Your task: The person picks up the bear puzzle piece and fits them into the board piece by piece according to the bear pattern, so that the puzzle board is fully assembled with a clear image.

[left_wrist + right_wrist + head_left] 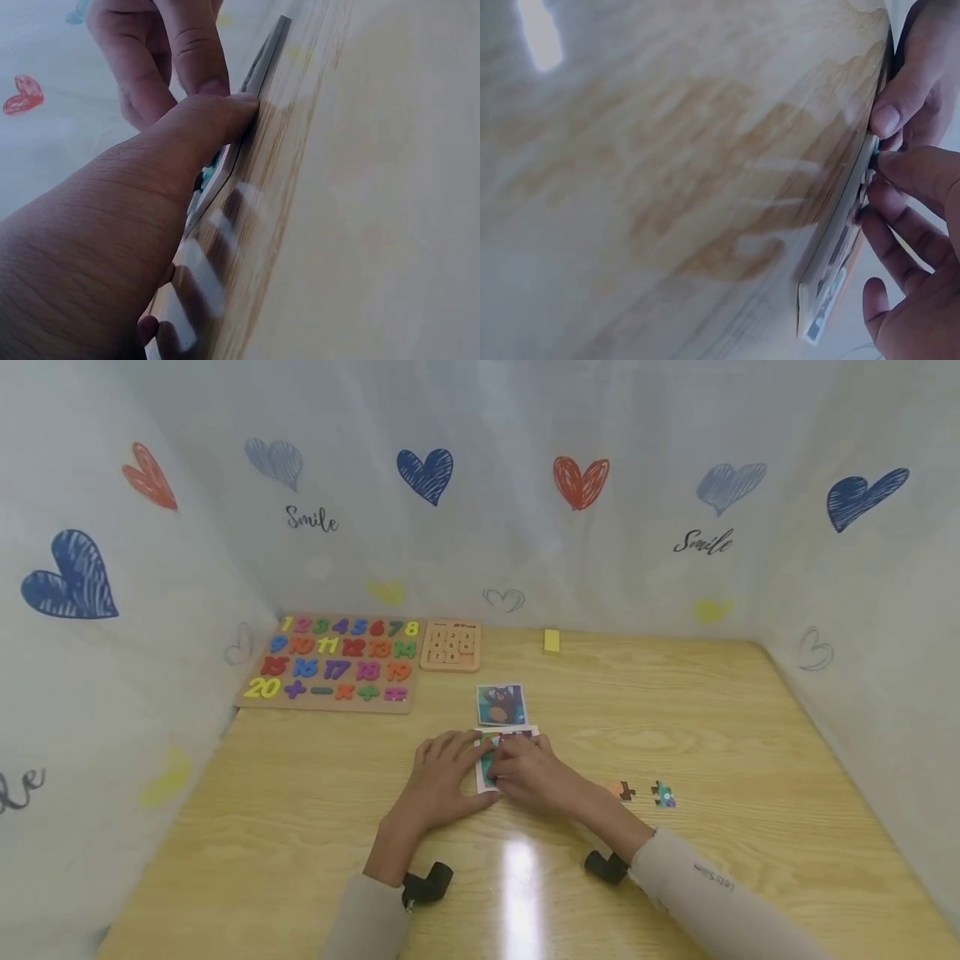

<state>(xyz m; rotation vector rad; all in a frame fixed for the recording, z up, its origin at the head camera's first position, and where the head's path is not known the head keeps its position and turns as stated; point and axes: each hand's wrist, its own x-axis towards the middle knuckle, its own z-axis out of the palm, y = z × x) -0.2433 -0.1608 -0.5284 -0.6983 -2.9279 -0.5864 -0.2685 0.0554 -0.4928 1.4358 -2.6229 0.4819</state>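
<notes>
A small jigsaw puzzle tray (481, 779) with a pale rim lies in the middle of the table, partly hidden under both hands. My left hand (442, 777) holds it at the left side; in the left wrist view the thumb rests along the near edge of the tray (268, 64). Over the tray's inside, my right hand (536, 774) has its fingers bent together and pinches a puzzle piece, mostly covered by the fingertips. Just beyond the tray lies a bear picture card (502, 704). Two loose puzzle pieces, one orange-brown (625, 791) and one teal (663, 794), lie to the right.
A board of coloured numbers (337, 660) stands at the back left, with a wooden number puzzle (451, 645) beside it. A yellow block (551, 642) sits near the back edge. White curtain with hearts (480, 543) surrounds the wooden table (712, 718).
</notes>
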